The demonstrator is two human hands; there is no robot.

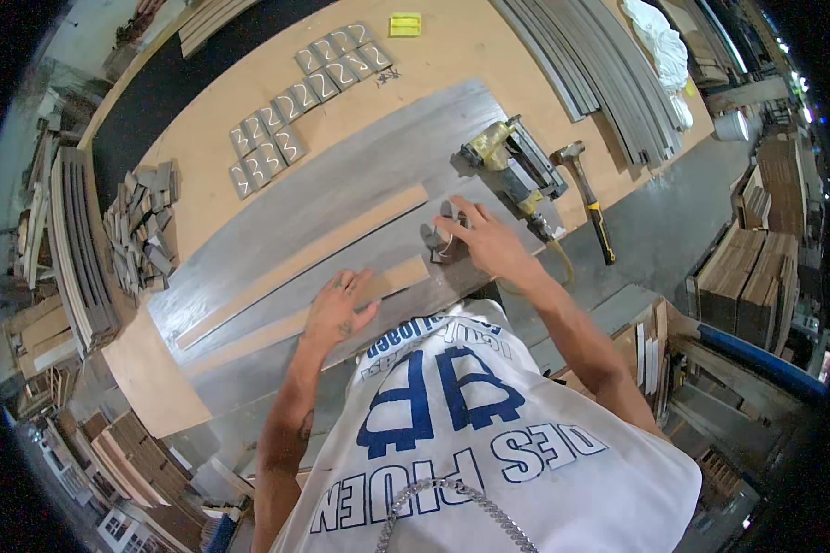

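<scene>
My left hand (339, 309) lies flat with fingers spread on a long grey plank (286, 304) near the front edge of the plywood workbench (212, 212). My right hand (484, 241) rests with fingers apart on a small grey block (439, 241) that sits on the same run of planks. Another wide grey plank (341, 184) lies just beyond, with a tan gap between them. A yellow and black nail gun (516, 170) lies right beyond my right hand. A hammer (588, 198) with a yellow and black handle lies to its right.
Rows of small grey curved pieces (300, 101) lie at the far left of the bench, and a loose heap of grey offcuts (143, 226) at the left edge. A yellow block (404, 25) sits at the far side. Long grey strips (599, 64) lie far right. Stacked wood (752, 272) stands at right.
</scene>
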